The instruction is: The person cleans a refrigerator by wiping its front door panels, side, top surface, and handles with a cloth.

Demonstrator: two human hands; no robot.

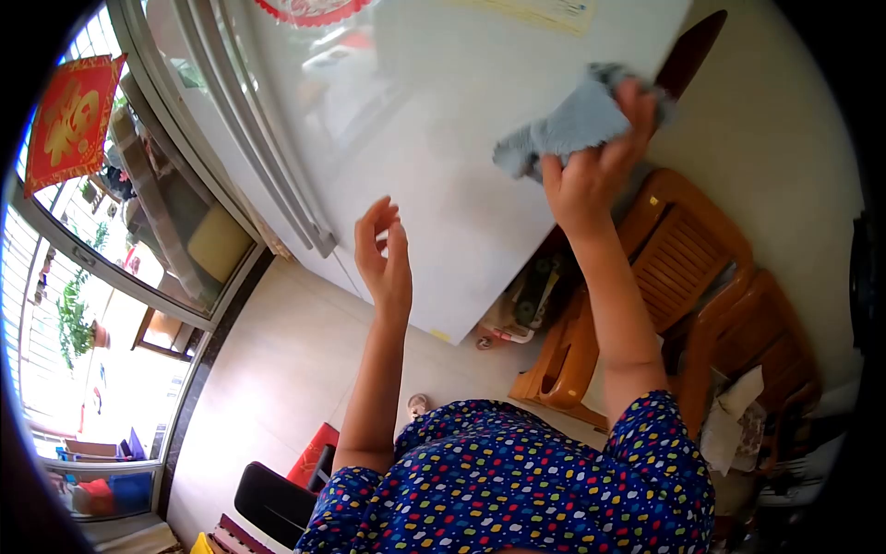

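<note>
My right hand [595, 171] is on a grey-blue cloth [577, 120], pressing it against the white refrigerator door [443, 138] near its right edge. The cloth is bunched, and its upper part is blurred under my fingers. My left hand [383, 254] is raised in front of the lower middle of the door, right of the long handles [268, 138]. Its fingers are bent and apart, with nothing between them.
Brown wooden chairs [683, 258] stand at the right beside the refrigerator. At the left are a glass sliding door [171, 203] with a red hanging [74, 120] and plants. A black object [272, 499] lies at the bottom left.
</note>
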